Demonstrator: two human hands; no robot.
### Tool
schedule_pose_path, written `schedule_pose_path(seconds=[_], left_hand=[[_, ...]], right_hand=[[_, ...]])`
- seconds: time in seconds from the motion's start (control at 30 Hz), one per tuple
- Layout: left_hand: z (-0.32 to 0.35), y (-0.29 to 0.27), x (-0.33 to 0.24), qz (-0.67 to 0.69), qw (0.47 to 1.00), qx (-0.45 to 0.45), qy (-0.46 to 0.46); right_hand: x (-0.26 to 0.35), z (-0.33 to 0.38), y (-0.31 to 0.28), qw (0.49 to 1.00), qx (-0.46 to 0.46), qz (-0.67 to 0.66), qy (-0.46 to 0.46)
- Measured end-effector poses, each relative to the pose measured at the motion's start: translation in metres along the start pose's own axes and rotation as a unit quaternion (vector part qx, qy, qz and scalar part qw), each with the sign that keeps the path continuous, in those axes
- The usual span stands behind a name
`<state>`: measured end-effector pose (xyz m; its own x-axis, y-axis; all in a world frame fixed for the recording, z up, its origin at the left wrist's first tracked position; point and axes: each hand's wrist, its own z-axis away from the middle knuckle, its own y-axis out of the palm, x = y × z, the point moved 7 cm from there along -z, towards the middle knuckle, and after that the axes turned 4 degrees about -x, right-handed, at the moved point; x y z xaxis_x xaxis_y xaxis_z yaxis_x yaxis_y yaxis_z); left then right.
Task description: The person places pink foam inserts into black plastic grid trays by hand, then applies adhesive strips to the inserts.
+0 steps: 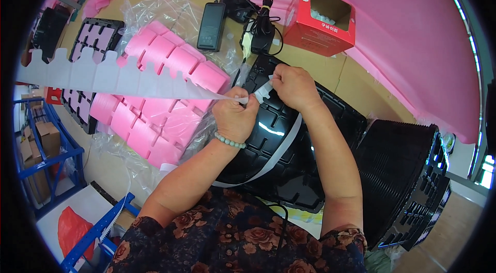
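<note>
My left hand (235, 118), with a green bead bracelet on its wrist, pinches the end of a long white notched strip (103, 79). That strip stretches out leftward over pink foam sheets (160, 126). Close beside it, my right hand (294, 87) has its fingers closed on a crumpled white piece (264, 90) that spans the gap between both hands. Whether this piece and the notched strip are one, I cannot tell. Under both hands lies a black plastic tray (274, 118) with slotted grooves. Across the tray curves a narrow white band (279, 153).
A stack of black trays (398, 169) stands at the right. Behind are a red box (319, 27), a black rectangular device (211, 26) and bundled cables (262, 25). Clear plastic film (165, 7) surrounds the pink foam. A blue metal rack (51, 157) holds cartons at the left.
</note>
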<state>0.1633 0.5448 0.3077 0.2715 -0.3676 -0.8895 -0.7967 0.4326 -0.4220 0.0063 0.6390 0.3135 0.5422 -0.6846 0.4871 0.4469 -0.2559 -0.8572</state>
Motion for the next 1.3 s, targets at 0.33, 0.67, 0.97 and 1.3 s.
schedule_pose_path(seconds=[0.33, 0.67, 0.97, 1.3], left_hand=[[0.002, 0.005, -0.021, -0.083, 0.991, -0.003, 0.107], [0.0, 0.012, -0.024, -0.126, 0.971, -0.001, 0.203], [0.001, 0.029, -0.028, -0.225, 0.942, 0.097, 0.229], [-0.009, 0.035, -0.029, -0.269, 0.927, 0.166, 0.202]], right_hand=[[0.027, 0.02, -0.026, 0.979, -0.149, 0.085, -0.107], [0.016, 0.005, -0.001, 0.985, -0.128, 0.082, -0.088], [0.013, 0.005, 0.005, 0.976, -0.155, 0.097, -0.122], [0.008, 0.01, 0.004, 0.973, -0.177, 0.045, -0.139]])
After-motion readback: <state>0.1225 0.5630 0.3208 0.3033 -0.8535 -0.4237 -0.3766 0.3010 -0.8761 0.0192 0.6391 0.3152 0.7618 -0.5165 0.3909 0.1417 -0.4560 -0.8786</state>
